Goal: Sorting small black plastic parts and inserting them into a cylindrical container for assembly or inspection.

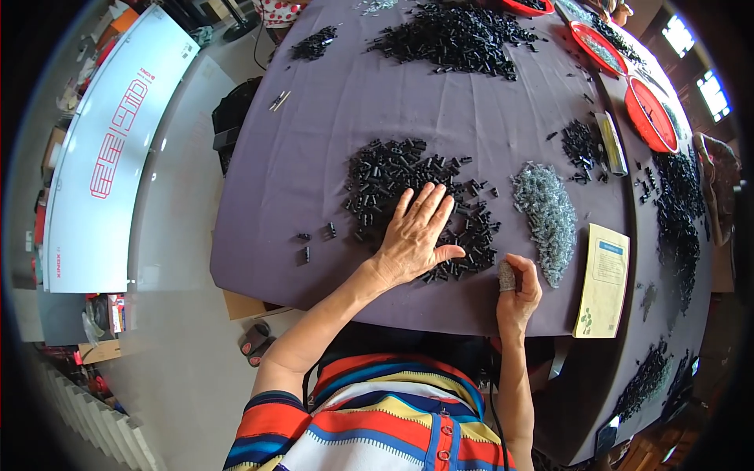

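My left hand (412, 239) lies palm down with its fingers stretched over a pile of small black tubular pieces (385, 169), touching them. Bent fingers close my right hand (520, 297) at the table's near edge, just right of that pile. At its thumb side shows a grey, rough-looking patch (506, 276); whether it is a thumb wrapping or a held thing I cannot tell. Beyond the right hand spreads an elongated heap of small clear pieces (544, 216). A few loose black pieces (306, 253) lie left of my left hand.
A cream booklet (603, 282) lies right of my right hand. Farther off are a large black heap (448, 39), a small black pile (581, 149), a yellow-and-white box (611, 144) and red trays (650, 116). A purple-grey cloth (275, 188) covers the table; a white panel (110, 149) stands at left.
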`<state>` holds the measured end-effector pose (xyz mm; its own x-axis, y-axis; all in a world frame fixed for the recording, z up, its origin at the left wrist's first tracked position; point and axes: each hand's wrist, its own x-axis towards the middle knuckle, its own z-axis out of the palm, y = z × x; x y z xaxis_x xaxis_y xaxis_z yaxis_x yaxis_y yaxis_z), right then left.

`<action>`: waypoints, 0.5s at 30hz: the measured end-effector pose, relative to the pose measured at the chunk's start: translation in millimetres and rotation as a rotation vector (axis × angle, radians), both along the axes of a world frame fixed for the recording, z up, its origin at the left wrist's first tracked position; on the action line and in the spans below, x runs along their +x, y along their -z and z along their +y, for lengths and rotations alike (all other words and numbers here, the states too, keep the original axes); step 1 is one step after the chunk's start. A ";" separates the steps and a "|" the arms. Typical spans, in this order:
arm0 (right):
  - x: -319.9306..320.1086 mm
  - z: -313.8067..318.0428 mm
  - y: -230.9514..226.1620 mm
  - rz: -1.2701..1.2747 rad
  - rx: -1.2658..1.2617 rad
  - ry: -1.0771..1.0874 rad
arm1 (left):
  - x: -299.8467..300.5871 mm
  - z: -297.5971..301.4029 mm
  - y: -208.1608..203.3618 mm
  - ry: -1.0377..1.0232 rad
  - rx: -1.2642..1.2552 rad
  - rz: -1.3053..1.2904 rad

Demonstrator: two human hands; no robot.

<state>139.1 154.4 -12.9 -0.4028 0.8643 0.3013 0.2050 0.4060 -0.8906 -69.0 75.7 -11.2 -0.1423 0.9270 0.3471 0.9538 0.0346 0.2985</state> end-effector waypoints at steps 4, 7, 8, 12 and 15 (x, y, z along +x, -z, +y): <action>0.4 0.3 -1.5 -0.017 0.018 -0.004 | -9.1 -6.0 -6.1 -0.027 0.040 0.016; -0.7 0.5 -2.1 -0.034 0.045 -0.012 | -28.3 -6.0 -5.6 -0.154 0.061 0.140; -0.7 0.2 -1.3 -0.028 0.041 -0.007 | -32.3 -6.7 -2.3 -0.196 0.053 0.114; -0.8 0.2 0.0 -0.019 0.011 -0.003 | -35.5 -16.3 2.8 -0.129 0.045 0.086; -1.0 -0.2 1.3 -0.015 0.012 0.008 | -35.2 -15.9 -1.3 -0.108 0.065 0.018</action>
<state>138.1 154.2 -14.2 -0.4005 0.8638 0.3056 0.2216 0.4149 -0.8825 -104.2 59.8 -9.9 -0.2331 0.8819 0.4098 0.9508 0.1183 0.2863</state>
